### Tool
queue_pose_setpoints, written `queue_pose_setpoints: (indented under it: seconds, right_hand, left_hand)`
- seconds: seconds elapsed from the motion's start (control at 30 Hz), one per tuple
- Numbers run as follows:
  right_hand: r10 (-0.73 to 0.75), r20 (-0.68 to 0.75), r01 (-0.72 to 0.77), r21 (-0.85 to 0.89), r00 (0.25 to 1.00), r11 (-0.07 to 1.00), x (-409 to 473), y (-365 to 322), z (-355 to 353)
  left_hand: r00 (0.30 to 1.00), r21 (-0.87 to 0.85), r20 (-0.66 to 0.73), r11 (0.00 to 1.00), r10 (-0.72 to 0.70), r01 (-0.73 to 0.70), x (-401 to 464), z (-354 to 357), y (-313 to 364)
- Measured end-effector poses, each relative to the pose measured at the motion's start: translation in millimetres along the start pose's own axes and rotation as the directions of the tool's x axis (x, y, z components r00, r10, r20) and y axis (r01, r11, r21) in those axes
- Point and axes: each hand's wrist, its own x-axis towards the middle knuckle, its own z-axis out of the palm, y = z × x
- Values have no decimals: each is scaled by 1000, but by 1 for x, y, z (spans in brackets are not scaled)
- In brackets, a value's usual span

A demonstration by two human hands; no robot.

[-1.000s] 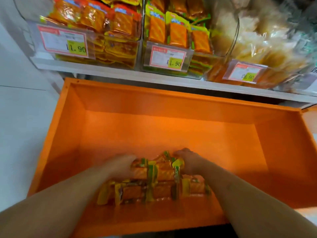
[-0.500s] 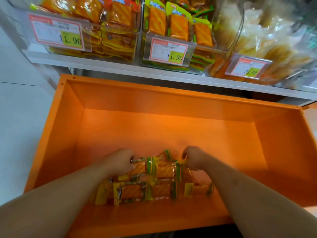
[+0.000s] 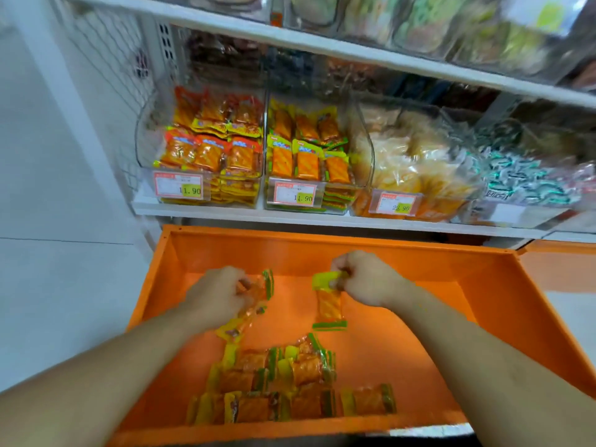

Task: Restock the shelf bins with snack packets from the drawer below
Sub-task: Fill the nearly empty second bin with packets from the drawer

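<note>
Two hands are up over the orange drawer, both of them yours, each lifting snack packets clear of its floor. Your left hand has its fingers curled round a loose bunch of packets, which trail down from the grip toward the heap below; the blur keeps me from counting them. Your right hand pinches a single packet by its yellow top edge, so that it hangs upright with the green-striped end lowest. Beneath both hands, the remaining pile of packets lies on the drawer floor close to the near edge, roughly midway between the left and right walls, in overlapping rows. Behind the drawer's far wall runs the white shelf with its clear bins. At the shelf's left end sits the left bin, filled with orange and red packets, and just beside it the middle bin holds orange packets with yellow-green edges that look like the ones you hold. To the right of that, a third bin carries pale snacks in clear wrap. Each of these three bins has a price label on its front.
</note>
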Motion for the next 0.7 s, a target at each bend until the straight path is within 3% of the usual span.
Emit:
queue_pose_setpoints:
  seconds: [0.23,0.4,0.6,0.7]
  right_hand:
    - [-125,-237,206,357,963,911,-64,-46,-55]
    - [-126,-396,327,496,910,804,-85,-64,-65]
    - [-116,-504,388,478,856,788,-81,-71,-77]
    - [-84,-561,403,476,824,782,-73,-71,-81]
  left_hand:
    - [992,-300,-85,947,92,-114,-45,-97,51]
    - [995,-632,30,774,91,-52,-71,-127,64]
    - [981,-631,96,773,168,-71,-67,-137,69]
    - [989,-617,45,782,142,-84,-60,-136,66]
